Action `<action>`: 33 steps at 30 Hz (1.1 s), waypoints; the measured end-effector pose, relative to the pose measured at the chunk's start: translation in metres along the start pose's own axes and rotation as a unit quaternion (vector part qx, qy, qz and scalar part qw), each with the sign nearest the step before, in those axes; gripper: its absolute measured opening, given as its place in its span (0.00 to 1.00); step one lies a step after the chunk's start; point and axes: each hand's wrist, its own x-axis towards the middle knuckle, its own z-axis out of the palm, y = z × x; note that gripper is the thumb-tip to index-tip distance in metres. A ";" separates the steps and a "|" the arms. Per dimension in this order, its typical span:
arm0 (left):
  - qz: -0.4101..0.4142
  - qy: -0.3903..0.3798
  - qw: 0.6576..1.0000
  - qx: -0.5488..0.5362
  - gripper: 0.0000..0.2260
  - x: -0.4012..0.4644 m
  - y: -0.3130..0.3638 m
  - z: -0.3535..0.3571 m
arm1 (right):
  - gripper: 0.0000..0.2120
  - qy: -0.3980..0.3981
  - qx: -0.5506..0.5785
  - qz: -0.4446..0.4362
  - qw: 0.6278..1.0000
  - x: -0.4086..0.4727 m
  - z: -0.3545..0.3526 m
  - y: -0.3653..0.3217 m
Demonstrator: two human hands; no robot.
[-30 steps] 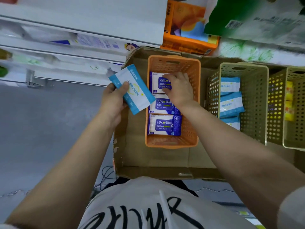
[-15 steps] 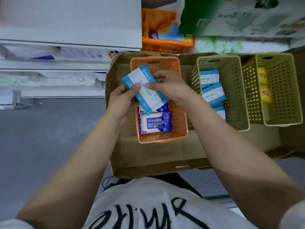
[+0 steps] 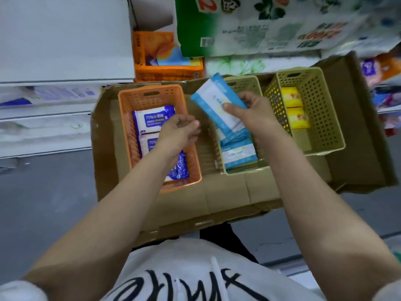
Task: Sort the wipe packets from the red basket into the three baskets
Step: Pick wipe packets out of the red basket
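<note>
The right hand [image 3: 249, 114] grips a light-blue and white soft wipe packet [image 3: 219, 105] by its near long edge, thumb on the printed face, holding it tilted above the middle olive-green perforated plastic basket [image 3: 243, 83], where matching packets [image 3: 238, 152] already lie stacked. This placement indicates the packet is sorted by colour. The left hand [image 3: 180, 131] hangs over the orange perforated plastic basket [image 3: 149, 94] with fingers loosely curled, holding nothing, above the dark-blue alcohol wipe packets [image 3: 152, 118]. The far olive-green basket [image 3: 321, 88] holds yellow packets [image 3: 291, 99]. All three baskets sit in a brown cardboard tray [image 3: 227, 192]
</note>
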 end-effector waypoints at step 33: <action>-0.064 0.096 0.993 0.008 0.21 0.035 -0.052 0.085 | 0.23 -0.085 -0.511 -0.215 0.828 0.141 -0.016 0.098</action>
